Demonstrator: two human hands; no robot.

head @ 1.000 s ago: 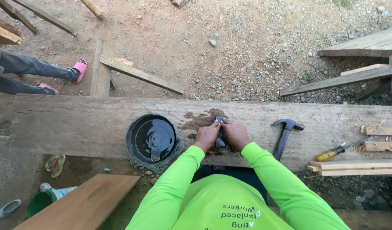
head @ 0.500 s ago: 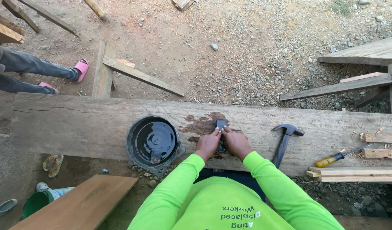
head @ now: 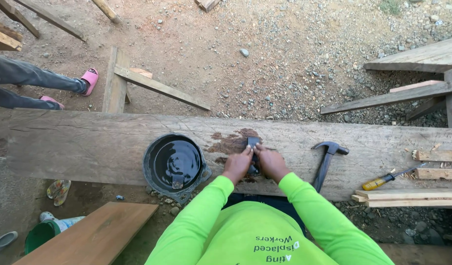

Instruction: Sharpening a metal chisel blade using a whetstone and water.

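A small dark flat block (head: 253, 143) lies on a wide weathered wooden beam (head: 88, 145), on a wet brown patch (head: 232, 142). My left hand (head: 237, 164) and my right hand (head: 269, 162) press side by side on its near end, fingers pointing away from me. Both arms are in bright green sleeves. A black round pan of dark water (head: 173, 164) sits on the beam just left of my left hand.
A black claw hammer (head: 327, 159) lies right of my hands, a yellow-handled screwdriver (head: 383, 180) and wood strips (head: 439, 169) farther right. Another person's legs with pink sandals (head: 89, 78) are at far left. Loose planks lie on the gravel beyond.
My hands and the dark block have slid a little away from me along the wet patch. The camera view has shifted slightly.
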